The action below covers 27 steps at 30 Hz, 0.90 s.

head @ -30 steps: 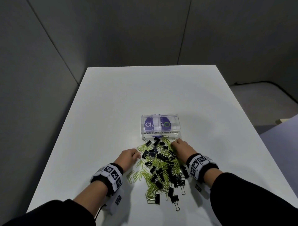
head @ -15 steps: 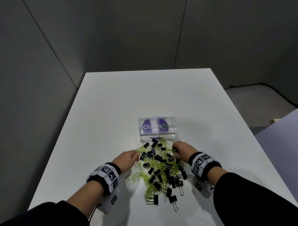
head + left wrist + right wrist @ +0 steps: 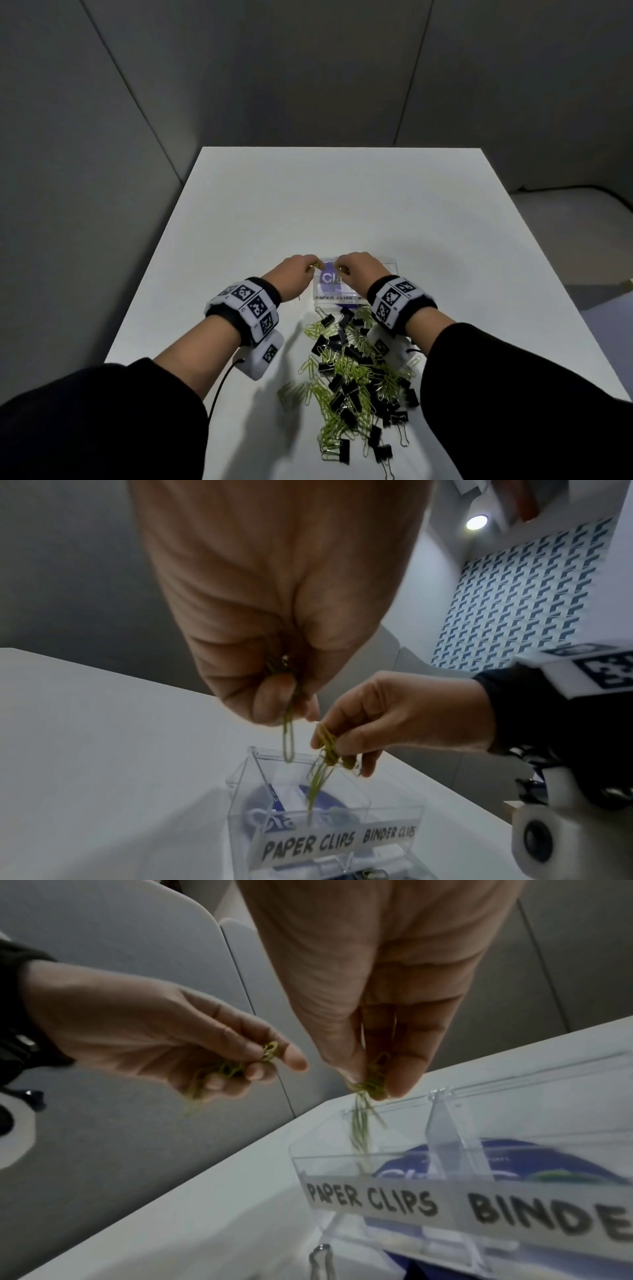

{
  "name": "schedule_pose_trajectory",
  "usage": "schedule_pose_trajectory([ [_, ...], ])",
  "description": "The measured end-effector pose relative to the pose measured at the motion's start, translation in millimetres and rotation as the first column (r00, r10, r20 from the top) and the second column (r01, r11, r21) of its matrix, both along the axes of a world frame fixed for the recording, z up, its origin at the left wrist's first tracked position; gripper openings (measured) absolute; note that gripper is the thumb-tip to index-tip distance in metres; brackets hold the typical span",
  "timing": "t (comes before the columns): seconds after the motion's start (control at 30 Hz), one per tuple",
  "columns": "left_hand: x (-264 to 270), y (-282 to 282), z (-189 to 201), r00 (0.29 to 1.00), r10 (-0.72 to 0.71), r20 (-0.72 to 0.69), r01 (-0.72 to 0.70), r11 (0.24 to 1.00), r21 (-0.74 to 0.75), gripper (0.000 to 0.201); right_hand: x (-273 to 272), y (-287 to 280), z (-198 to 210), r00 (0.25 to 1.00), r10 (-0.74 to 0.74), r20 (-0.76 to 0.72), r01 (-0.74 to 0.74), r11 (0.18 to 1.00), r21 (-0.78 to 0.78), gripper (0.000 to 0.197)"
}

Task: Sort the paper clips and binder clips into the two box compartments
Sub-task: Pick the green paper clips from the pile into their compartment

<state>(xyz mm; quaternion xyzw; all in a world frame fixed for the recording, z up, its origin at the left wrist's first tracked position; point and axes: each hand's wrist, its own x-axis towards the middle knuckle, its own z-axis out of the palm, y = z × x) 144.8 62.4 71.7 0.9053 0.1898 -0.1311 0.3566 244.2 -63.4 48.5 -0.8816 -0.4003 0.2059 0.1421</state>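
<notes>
A clear two-compartment box [image 3: 386, 264] stands on the white table [image 3: 335, 205]; its front label reads PAPER CLIPS on the left and BINDER CLIPS on the right. My left hand [image 3: 313, 266] pinches a few yellow-green paper clips [image 3: 289, 739] just above the box's left end. My right hand [image 3: 339, 269] pinches a small bunch of paper clips [image 3: 371, 1085], with blurred strands hanging down into the PAPER CLIPS compartment [image 3: 329, 1137]. A mixed pile of black binder clips and yellow-green paper clips [image 3: 356, 373] lies on the near side of the box.
A clear divider [image 3: 448, 1137] splits the box, and a purple printed disc shows through its floor. The table's left edge [image 3: 150, 274] runs close to grey partition walls. A cable [image 3: 219, 383] trails from my left wrist camera.
Both hands have lifted off the clip pile and moved forward to hover over the box's left compartment, each now pinching paper clips.
</notes>
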Motion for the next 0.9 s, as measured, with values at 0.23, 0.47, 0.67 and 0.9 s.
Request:
schedule_pose_trajectory([
  [0.23, 30.1, -10.0, -13.9, 0.993, 0.044, 0.111, -0.040, 0.999, -0.032, 0.032, -0.9, -29.0, 0.3, 0.987, -0.137, -0.081, 0.149, 0.974, 0.172, 0.027],
  [0.47, 37.2, -25.3, -18.6, 0.982, -0.163, 0.092, 0.154, 0.984, 0.093, 0.029, -10.1, -96.7, -25.1, 0.988, -0.095, -0.125, 0.085, 0.993, -0.080, 0.025],
  [0.67, 1.3, -40.5, -28.7, 0.915, -0.386, 0.117, 0.336, 0.890, 0.309, 0.025, -15.2, -119.0, -56.2, 0.982, -0.186, -0.015, 0.182, 0.971, -0.153, 0.031],
  [0.9, -32.3, -40.7, -75.9, 0.894, -0.436, -0.103, 0.435, 0.790, 0.433, 0.045, -33.8, -91.5, -69.7, 0.993, 0.102, 0.062, -0.095, 0.989, -0.110, 0.048],
])
